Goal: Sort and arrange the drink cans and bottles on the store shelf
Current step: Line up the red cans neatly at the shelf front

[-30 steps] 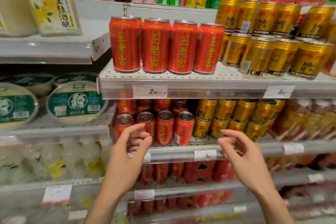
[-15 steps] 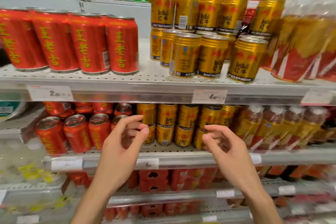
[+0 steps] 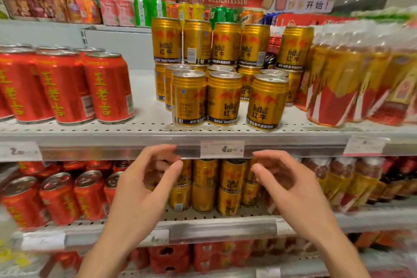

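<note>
Gold Red Bull cans (image 3: 223,97) stand stacked in two layers at the middle of the upper shelf (image 3: 144,140); three front cans sit near its edge. Tall red cans (image 3: 106,88) stand in a row to their left. Bottled drinks with red and gold labels (image 3: 343,88) fill the right side. My left hand (image 3: 144,189) and my right hand (image 3: 286,189) are raised side by side just below the shelf's front rail, fingers curled and apart, holding nothing. Behind them, more gold cans (image 3: 205,185) and red cans (image 3: 58,196) stand on the lower shelf.
A price tag (image 3: 222,149) hangs on the rail between my hands. Mixed cans and cartons (image 3: 126,9) line the top shelf. Red multipacks (image 3: 171,257) sit on the bottom shelf. A gap of bare shelf (image 3: 144,108) separates red and gold cans.
The view has swung right and closer, bringing the gold cans to the centre. Both hands have risen from the lower shelf to just under the upper shelf's rail, still empty.
</note>
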Demonstrator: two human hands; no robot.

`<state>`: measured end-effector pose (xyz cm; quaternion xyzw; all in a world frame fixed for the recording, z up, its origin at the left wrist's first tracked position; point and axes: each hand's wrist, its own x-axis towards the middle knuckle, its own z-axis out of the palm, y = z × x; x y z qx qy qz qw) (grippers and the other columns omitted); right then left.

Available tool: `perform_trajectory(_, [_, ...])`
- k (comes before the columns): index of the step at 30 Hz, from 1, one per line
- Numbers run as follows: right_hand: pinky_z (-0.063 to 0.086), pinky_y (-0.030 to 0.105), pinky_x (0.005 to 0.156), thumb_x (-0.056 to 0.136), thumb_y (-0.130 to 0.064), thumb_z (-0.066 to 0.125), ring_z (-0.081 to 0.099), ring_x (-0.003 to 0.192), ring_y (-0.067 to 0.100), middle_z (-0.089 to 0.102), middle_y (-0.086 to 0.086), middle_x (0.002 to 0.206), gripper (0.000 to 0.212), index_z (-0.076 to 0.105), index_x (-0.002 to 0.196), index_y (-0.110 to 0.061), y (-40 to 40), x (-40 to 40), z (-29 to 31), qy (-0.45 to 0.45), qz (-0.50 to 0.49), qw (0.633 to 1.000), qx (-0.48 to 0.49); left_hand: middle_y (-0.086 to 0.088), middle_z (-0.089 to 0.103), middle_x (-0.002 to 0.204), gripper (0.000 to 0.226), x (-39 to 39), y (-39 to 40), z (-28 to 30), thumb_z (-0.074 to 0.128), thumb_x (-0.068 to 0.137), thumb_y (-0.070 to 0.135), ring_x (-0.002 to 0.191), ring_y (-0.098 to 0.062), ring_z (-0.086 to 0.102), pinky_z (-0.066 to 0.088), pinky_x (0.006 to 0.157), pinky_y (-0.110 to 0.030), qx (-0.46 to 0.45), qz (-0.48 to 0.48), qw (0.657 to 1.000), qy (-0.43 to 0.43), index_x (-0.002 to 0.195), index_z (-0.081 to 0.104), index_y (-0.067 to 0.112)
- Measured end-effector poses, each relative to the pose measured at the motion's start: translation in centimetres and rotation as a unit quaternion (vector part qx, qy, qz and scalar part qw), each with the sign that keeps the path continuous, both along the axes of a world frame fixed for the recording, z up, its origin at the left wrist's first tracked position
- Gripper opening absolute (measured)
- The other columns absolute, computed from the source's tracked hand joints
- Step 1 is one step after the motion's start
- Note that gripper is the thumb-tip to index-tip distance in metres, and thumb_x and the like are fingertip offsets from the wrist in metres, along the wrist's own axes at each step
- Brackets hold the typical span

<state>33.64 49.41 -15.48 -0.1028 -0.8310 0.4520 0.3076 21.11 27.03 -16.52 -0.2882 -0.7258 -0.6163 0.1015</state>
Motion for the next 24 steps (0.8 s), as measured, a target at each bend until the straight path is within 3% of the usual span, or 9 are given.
perform_trajectory(4, [0.053,0.014,0.076,0.091,-0.037,0.066,0.069,0.091,0.003,0.072,-0.019,0.095,0.017,0.069,0.107,-0.039,-0.5,-1.3,4.6,0.029,0.018,0.995,0.096,0.012,0.074,0.101,0.023,-2.1,-0.4,3.5,0.069,0.089,0.030,0.091,-0.011,0.071,0.059,0.082,-0.042,0.018,-0.007,0.998,0.059,0.110,0.066,0.036])
perform_trajectory(5, [0.053,0.014,0.076,0.091,-0.036,0.066,0.069,0.091,0.004,0.072,-0.017,0.094,0.017,0.069,0.108,-0.036,-0.7,-1.8,5.7,0.041,0.021,0.991,0.123,0.012,0.073,0.102,0.024,-2.6,-0.5,4.3,0.069,0.089,0.029,0.091,-0.011,0.071,0.060,0.079,-0.042,0.018,-0.012,0.997,0.077,0.111,0.065,0.035])
perform_trajectory(10, [0.052,0.015,0.075,0.092,-0.034,0.066,0.067,0.090,0.006,0.070,-0.015,0.096,0.022,0.071,0.111,-0.023,-1.0,-4.9,10.9,0.104,-0.002,0.953,0.284,0.014,0.070,0.103,0.031,-5.2,0.1,7.7,0.073,0.087,0.029,0.092,-0.007,0.067,0.055,0.069,-0.017,0.000,0.018,0.981,0.191,0.117,0.064,0.027])
perform_trajectory(15, [0.050,0.025,0.090,0.091,-0.052,0.052,0.057,0.102,0.007,0.064,-0.010,0.108,0.039,0.071,0.109,-0.023,-0.1,-9.3,14.8,0.024,-0.028,0.897,0.440,0.007,0.051,0.125,0.060,-7.9,2.6,9.0,0.071,0.084,0.052,0.114,-0.007,0.056,0.050,0.096,-0.024,-0.109,0.018,0.964,0.242,0.136,0.051,0.033])
perform_trajectory(19, [0.054,0.034,0.083,0.088,-0.062,0.044,0.058,0.092,0.009,0.066,-0.009,0.096,0.048,0.072,0.093,-0.023,0.4,-11.3,15.2,-0.043,-0.011,0.889,0.455,0.008,0.046,0.123,0.066,-9.1,3.9,8.7,0.073,0.076,0.060,0.103,-0.003,0.056,0.055,0.093,-0.028,-0.110,0.008,0.970,0.215,0.134,0.051,0.036])
perform_trajectory(24, [0.054,0.034,0.080,0.087,-0.064,0.043,0.058,0.090,0.010,0.064,-0.009,0.092,0.050,0.071,0.090,-0.024,1.0,-11.6,15.1,-0.047,-0.001,0.894,0.446,0.015,0.052,0.130,0.062,-9.3,3.4,8.6,0.074,0.083,0.050,0.113,0.007,0.054,0.050,0.088,-0.012,-0.101,-0.021,0.972,0.212,0.138,0.048,0.042])
